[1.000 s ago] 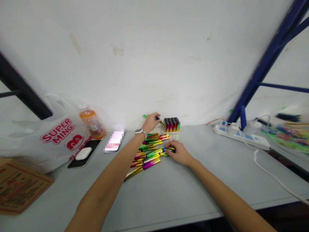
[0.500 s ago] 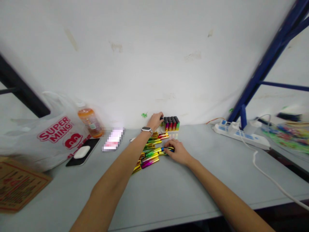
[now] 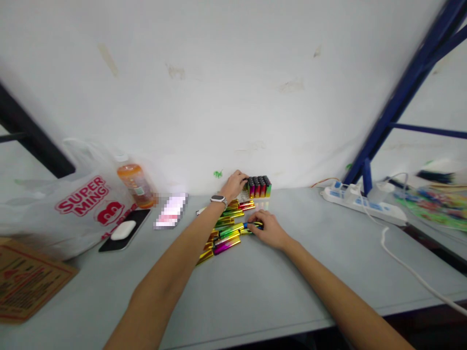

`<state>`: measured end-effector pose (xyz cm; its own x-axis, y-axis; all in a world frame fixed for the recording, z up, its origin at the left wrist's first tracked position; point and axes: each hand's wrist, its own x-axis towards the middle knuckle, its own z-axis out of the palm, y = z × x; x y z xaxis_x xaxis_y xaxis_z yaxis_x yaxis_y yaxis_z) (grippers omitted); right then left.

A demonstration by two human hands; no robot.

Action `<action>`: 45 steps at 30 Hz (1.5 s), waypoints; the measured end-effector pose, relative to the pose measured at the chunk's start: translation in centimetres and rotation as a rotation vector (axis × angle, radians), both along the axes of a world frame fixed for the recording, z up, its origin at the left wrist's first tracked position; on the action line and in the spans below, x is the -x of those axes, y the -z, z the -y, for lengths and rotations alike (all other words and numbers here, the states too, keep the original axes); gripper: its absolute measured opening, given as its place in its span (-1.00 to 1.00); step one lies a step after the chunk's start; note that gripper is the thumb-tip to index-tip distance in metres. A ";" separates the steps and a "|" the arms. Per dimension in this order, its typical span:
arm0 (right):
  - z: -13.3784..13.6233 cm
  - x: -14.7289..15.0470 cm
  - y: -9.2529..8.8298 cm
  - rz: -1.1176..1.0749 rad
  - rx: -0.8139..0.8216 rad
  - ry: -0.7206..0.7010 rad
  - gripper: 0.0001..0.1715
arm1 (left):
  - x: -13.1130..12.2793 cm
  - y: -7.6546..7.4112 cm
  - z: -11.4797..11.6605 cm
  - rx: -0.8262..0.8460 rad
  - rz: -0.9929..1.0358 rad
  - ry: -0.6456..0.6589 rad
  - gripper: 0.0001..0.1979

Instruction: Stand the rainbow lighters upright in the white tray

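Observation:
At the wall stands a tight block of upright, lighter-like tubes (image 3: 260,187), shiny red to green with dark tops. My left hand (image 3: 234,185), wearing a watch (image 3: 218,199), is closed at the block's left side; a bit of something dark shows at its fingertips. Loose shiny tubes (image 3: 228,243) in gold, green and magenta lie in a heap on the table, partly hidden by my left arm. My right hand (image 3: 268,228) rests at the heap's right end, fingers closed on a shiny tube with a blue part (image 3: 260,225).
On the left are a plastic bag (image 3: 83,209), an orange bottle (image 3: 135,182), a blurred phone (image 3: 171,210), a white case (image 3: 123,230) on a dark slab and a cardboard box (image 3: 32,282). A white power strip (image 3: 365,206) with a cable lies right, by a blue frame post (image 3: 397,102).
My left hand has shifted slightly at the left side of the block, its wrist turning a little. My right hand stays in place on the tube.

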<state>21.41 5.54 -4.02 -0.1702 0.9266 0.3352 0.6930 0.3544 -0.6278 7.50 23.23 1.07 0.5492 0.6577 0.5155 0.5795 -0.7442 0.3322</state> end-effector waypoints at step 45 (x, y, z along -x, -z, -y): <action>-3.4 0.3 -3.3 0.262 0.107 -0.061 -0.83 | 6.0 -0.4 9.5 -0.038 0.232 -0.152 -0.78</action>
<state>21.08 8.91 -0.70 -0.2949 0.9396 0.1735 0.8161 0.3421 -0.4657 1.48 13.76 1.43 0.3102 0.7014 0.6417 0.5966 -0.6692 0.4430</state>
